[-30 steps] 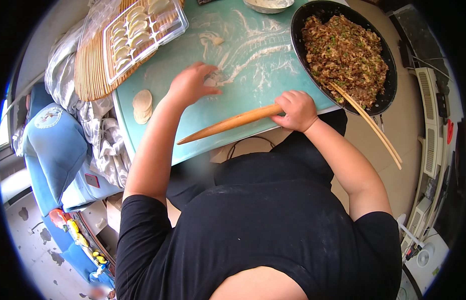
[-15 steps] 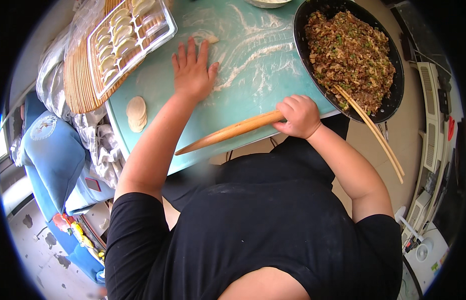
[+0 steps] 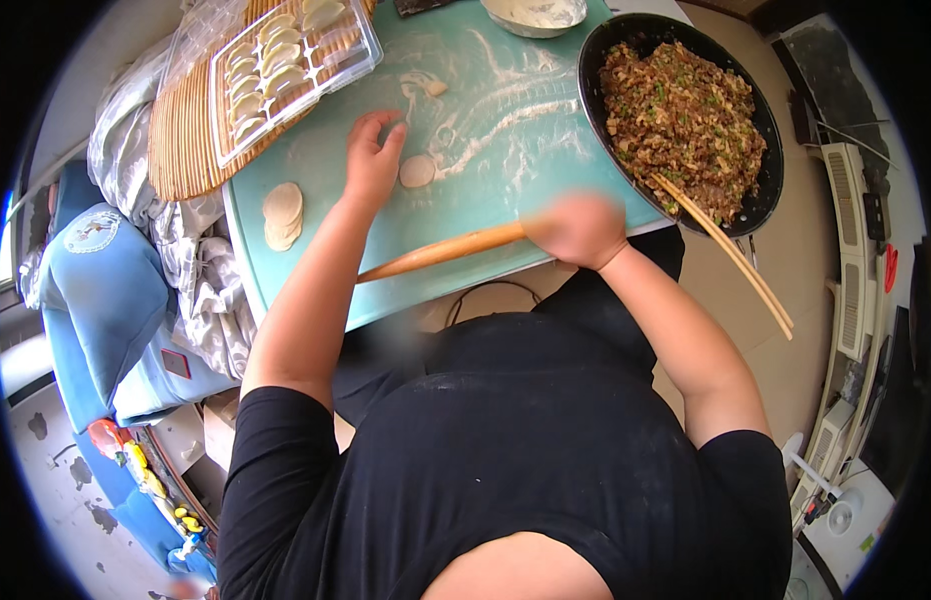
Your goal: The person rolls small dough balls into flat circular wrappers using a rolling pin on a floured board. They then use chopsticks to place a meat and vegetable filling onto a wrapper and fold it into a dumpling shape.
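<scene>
My right hand (image 3: 583, 228), smeared by motion, is closed around one end of a tapered wooden rolling pin (image 3: 447, 251) lying slantwise near the board's front edge. My left hand (image 3: 371, 158) is empty; its thumb stands apart from partly curled fingers. Beside it a small flat dough disc (image 3: 417, 171) rests on the pale green work surface (image 3: 505, 190). Farther back lies a small dough piece (image 3: 432, 88) amid streaks of flour. Overlapping round wrappers (image 3: 283, 205) sit near the left edge.
At far left a clear tray (image 3: 275, 70) of dumplings rests on a slatted mat (image 3: 190, 150). A black pan (image 3: 591, 95) of minced filling stands at right, chopsticks (image 3: 725, 255) jutting out. A flour bowl (image 3: 535, 22) is at the back. Blue seating (image 3: 100, 290) lies left.
My left hand has lifted from its flat, spread pose, fingers curling, and the dough disc now shows beside it. My right hand has shifted slightly with the rolling pin. The whole view has moved a little.
</scene>
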`<move>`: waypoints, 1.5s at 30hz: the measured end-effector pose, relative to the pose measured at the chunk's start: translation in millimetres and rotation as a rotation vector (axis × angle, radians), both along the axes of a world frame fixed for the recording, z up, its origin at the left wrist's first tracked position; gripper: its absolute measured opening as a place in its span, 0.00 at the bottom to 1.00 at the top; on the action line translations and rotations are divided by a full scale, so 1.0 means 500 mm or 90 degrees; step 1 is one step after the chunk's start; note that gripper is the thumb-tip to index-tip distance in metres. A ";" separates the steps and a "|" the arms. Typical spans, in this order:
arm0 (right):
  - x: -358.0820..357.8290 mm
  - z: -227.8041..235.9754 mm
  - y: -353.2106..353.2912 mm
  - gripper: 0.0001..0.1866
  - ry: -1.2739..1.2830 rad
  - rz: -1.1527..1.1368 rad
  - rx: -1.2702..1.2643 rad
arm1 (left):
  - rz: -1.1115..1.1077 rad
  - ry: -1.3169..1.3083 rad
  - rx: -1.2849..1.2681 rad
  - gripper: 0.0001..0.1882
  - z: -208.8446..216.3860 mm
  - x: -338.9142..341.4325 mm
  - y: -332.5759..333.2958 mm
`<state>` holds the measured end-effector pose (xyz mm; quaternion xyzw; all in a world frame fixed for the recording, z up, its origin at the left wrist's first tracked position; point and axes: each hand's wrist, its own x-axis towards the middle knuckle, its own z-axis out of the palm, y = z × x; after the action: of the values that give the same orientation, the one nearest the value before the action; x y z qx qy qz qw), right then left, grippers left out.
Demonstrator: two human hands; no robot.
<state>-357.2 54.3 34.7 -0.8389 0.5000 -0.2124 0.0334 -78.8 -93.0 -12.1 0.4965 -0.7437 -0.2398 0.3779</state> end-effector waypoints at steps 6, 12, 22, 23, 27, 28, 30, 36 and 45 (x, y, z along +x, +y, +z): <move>0.003 -0.003 0.011 0.07 -0.009 -0.011 0.034 | -0.037 -0.236 0.273 0.11 0.111 0.009 0.091; 0.001 -0.016 0.019 0.07 -0.026 -0.019 0.096 | -0.147 -0.122 0.084 0.10 0.138 0.040 0.163; -0.002 -0.027 0.014 0.05 -0.012 0.085 0.019 | -0.081 -0.362 0.266 0.13 0.135 0.003 0.214; -0.002 -0.026 0.015 0.06 -0.025 0.102 0.025 | -0.055 -0.398 0.251 0.14 0.134 0.001 0.224; 0.018 -0.002 0.025 0.07 -0.047 0.129 0.069 | 0.052 -0.251 0.187 0.13 0.108 0.048 0.268; 0.031 0.013 0.026 0.08 -0.044 0.124 0.083 | 0.085 -0.259 0.132 0.13 0.122 0.067 0.282; 0.060 0.036 0.016 0.08 -0.046 0.077 0.134 | 0.126 -0.336 0.029 0.17 0.128 0.086 0.307; 0.103 0.007 -0.086 0.20 0.084 0.050 0.049 | 0.118 -0.450 0.012 0.27 0.059 0.102 0.270; 0.075 -0.005 -0.038 0.31 0.203 0.147 0.100 | 0.085 -0.463 0.002 0.29 0.046 0.097 0.333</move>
<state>-319.7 35.6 32.1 -0.9085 0.4144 -0.0323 0.0432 -30.2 73.2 11.2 0.5972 -0.7951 -0.0235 0.1029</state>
